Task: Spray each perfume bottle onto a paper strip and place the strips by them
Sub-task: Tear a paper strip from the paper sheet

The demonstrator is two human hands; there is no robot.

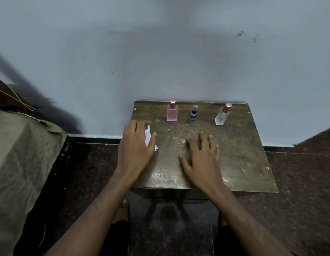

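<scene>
Three perfume bottles stand in a row at the back of a small worn table (pixel 243 159): a pink bottle (pixel 172 113) on the left, a small blue bottle (pixel 193 115) in the middle, and a clear bottle with a pink cap (pixel 222 115) on the right. White paper strips (pixel 148 138) lie at the table's left edge, mostly hidden under my left hand (pixel 136 145), whose fingers rest over them. My right hand (pixel 201 159) lies flat on the tabletop with its fingers spread, holding nothing.
The table stands against a pale blue wall (pixel 160 61). Dark speckled floor (pixel 299 200) surrounds it. An olive cloth-covered object (pixel 22 154) sits to the left. My bare foot (pixel 122 211) shows below the table's front edge.
</scene>
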